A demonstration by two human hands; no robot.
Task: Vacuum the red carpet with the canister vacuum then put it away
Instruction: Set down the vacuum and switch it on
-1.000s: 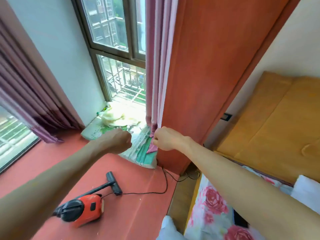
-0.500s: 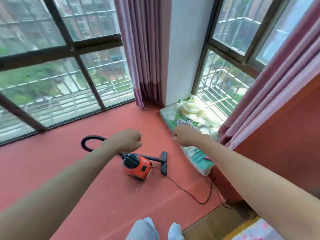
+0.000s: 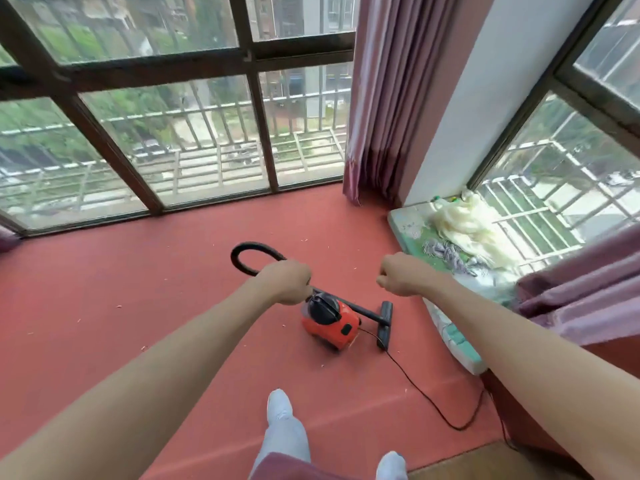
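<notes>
While on carpet (image 3: 138,306), one vacuum (image 3: 330,322)

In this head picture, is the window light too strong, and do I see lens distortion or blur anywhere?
Head view: soft daylight from the large window lights the red carpet evenly, without hard shadows. In the same view the right window looks washed out. The wide lens of the head view bows the window frame. The vacuum is fairly sharp there.
</notes>
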